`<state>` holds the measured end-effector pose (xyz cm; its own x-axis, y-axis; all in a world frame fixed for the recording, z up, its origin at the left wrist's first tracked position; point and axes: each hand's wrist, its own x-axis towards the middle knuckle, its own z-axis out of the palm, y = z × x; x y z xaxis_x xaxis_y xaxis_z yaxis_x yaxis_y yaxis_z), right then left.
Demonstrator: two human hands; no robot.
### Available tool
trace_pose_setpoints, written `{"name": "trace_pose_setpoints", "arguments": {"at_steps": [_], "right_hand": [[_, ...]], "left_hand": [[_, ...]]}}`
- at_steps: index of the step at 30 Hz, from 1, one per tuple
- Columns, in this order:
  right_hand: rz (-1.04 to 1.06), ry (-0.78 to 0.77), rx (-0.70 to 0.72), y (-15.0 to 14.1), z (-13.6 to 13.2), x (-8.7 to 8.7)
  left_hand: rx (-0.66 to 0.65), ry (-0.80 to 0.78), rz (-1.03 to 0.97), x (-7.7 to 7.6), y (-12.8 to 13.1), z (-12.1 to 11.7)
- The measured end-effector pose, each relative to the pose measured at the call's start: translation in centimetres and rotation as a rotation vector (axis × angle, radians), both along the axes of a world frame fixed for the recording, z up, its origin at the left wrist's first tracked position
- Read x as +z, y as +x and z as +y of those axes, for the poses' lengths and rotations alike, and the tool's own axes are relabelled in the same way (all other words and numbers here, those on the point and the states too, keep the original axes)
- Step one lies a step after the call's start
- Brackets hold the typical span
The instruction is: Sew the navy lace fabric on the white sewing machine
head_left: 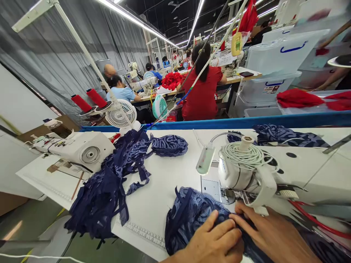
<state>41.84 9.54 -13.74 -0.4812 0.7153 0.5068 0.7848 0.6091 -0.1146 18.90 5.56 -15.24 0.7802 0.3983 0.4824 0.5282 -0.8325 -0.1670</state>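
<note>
Item: navy lace piece (189, 212) at the table's (164, 182) near edge. I press it with my left hand (214, 241) and right hand (271, 233), fingers flat, neither clasping, beside the sewing machine (244, 171).

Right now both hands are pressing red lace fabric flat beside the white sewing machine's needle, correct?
Not quite. The head view shows the left hand and the right hand pressing dark navy blue lace fabric, not red, beside the white sewing machine needle. The red fabric lies at other workstations farther back.
</note>
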Motion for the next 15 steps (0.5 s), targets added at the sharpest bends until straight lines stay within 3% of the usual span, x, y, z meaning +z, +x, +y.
{"name": "trace_pose_setpoints", "arguments": {"at_steps": [6,10,15], "right_hand": [[-0.086,-0.021,-0.066,-0.7,1.3,0.2],[-0.075,-0.108,-0.133,-0.9,1.3,0.2],[-0.033,-0.159,-0.114,-1.0,1.4,-0.1]], "left_hand": [[0.012,0.054,-0.072,-1.2,0.3,-0.4],[0.019,0.036,-0.075,-1.0,0.2,-0.6],[0.096,0.081,-0.081,-0.5,0.1,-1.2]]}}
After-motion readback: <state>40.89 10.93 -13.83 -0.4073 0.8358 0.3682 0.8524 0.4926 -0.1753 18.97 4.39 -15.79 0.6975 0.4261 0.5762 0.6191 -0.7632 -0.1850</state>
